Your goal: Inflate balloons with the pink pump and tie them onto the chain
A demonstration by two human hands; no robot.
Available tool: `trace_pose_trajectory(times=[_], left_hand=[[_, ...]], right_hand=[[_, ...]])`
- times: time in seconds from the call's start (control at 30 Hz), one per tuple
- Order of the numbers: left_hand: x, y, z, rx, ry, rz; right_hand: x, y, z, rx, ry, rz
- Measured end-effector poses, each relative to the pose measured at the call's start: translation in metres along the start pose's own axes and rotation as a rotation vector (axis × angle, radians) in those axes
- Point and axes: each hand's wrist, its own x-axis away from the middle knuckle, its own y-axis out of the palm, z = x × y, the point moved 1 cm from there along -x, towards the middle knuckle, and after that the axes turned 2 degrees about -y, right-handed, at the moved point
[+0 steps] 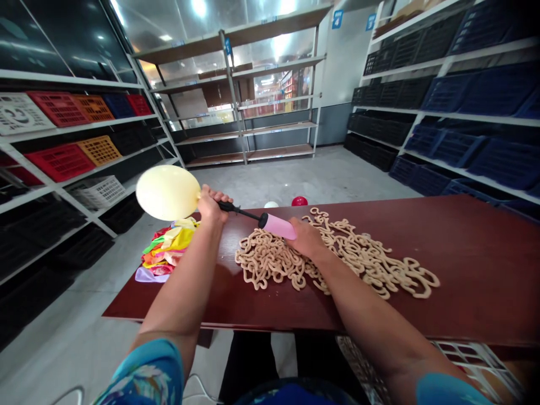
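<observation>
My left hand (212, 203) is closed around the neck of a pale yellow inflated balloon (167, 192) and the black nozzle end of a hand pump. In my right hand (307, 237) is the pink barrel of that balloon pump (278, 226). The pump's black rod shows between my hands, above the table. Below my left forearm lies a heap of limp, colourful balloons (172, 247). Under and around my right hand spreads a large pile of tan, curled, rope-like pieces (270, 259); I cannot tell what they are.
The dark red table (464, 253) runs across in front of me. Beyond its far edge, a red balloon (299, 201) and a white one (271, 205) show partly. Shelves with crates (498, 84) stand on both sides, and a metal rack (244, 129) is at the back.
</observation>
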Motion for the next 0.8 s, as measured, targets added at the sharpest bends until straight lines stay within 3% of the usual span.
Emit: trace_pose_trajectory(times=[0.17,0.3,0.43,0.67,0.8], left_hand=[[0.013,0.005,-0.052,0.01,-0.036,-0.044],[0.02,0.006,-0.064,0.005,-0.049,-0.059],[0.014,0.005,-0.041,0.005,-0.036,-0.034],[-0.013,0.002,0.039,-0.015,0.083,0.021],[-0.017,0.0,0.046,-0.033,0.1,0.015]], right_hand=[[0.0,0.005,0.002,-0.023,-0.036,0.037],[0.002,0.005,0.0,-0.047,-0.044,0.051],[0.0,0.002,0.001,-0.063,-0.062,0.062],[-0.004,-0.001,0.008,-0.014,-0.023,0.096],[-0.004,0.002,0.009,-0.013,-0.003,0.059]])
